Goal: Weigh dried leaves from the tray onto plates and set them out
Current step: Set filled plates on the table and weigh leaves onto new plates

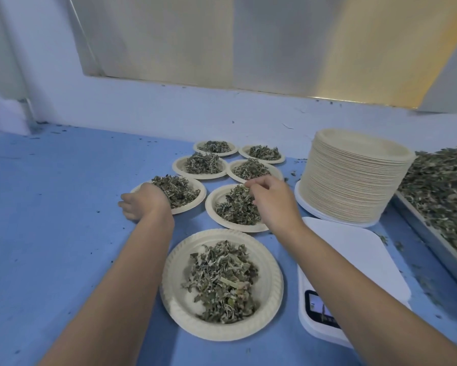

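Across the blue table (63, 207), the leaf tray (428, 233) lies far right, beyond the plate stack (354, 180) and bare scale (354, 260). Seven filled plates stand left of these. The left hand (140, 204) sits at one plate's (189, 207) outer rim, grip unclear. The right hand (272, 199) pinches dried leaves (235, 210) atop the neighbouring plate (213, 210), with the tray to its right.

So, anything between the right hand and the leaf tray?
Yes: the stack of empty plates stands between the right hand and the tray, so the reach likely goes over or around it.
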`<state>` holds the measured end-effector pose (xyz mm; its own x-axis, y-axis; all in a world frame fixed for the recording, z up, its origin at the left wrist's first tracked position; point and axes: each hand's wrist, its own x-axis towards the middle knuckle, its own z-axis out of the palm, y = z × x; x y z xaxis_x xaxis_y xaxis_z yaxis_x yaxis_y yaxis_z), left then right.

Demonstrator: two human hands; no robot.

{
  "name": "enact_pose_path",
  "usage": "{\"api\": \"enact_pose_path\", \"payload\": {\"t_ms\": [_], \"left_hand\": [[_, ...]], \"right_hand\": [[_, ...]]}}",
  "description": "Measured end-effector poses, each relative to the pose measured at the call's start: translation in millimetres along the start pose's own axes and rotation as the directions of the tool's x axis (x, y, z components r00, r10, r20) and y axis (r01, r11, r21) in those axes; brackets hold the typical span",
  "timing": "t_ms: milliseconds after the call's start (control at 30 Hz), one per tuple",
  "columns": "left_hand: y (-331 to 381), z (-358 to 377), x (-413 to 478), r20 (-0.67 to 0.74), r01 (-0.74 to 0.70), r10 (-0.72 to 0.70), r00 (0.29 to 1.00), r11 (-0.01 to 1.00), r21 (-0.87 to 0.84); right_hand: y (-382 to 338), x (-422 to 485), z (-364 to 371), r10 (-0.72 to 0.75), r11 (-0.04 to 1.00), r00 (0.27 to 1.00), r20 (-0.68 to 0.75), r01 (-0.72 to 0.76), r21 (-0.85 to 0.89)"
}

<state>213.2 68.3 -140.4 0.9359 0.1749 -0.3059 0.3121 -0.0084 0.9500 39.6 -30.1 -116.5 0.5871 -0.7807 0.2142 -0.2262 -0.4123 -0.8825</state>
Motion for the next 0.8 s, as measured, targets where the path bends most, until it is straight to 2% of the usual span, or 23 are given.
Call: {"api": "enact_pose_path", "payload": {"t_ms": [333, 500, 633, 800], "left_hand": [[3, -2, -21, 0.052, 0.002, -0.003, 0.999, 1.000, 0.023], [5, 0, -38, 0.085, -0.158, 0.155, 0.984, 0.987, 0.025], [6, 8, -65, 0.256, -0.237, 0.253, 0.933, 0.967, -0.093], [12, 17, -123, 0.462, -0.190, 0.274, 0.844, 0.957, -0.220]], "right_hand": [[1, -2, -6, 0.025, 0.998, 1.000, -0.006, -0.025, 0.060], [3, 0, -11, 0.025, 0.997, 1.000, -0.010, -0.024, 0.072], [3, 1, -17, 0.035, 0.995, 0.999, -0.020, -0.033, 0.099], [2, 1, -32, 0.007, 0.988, 0.998, -0.058, 0.002, 0.154]]}}
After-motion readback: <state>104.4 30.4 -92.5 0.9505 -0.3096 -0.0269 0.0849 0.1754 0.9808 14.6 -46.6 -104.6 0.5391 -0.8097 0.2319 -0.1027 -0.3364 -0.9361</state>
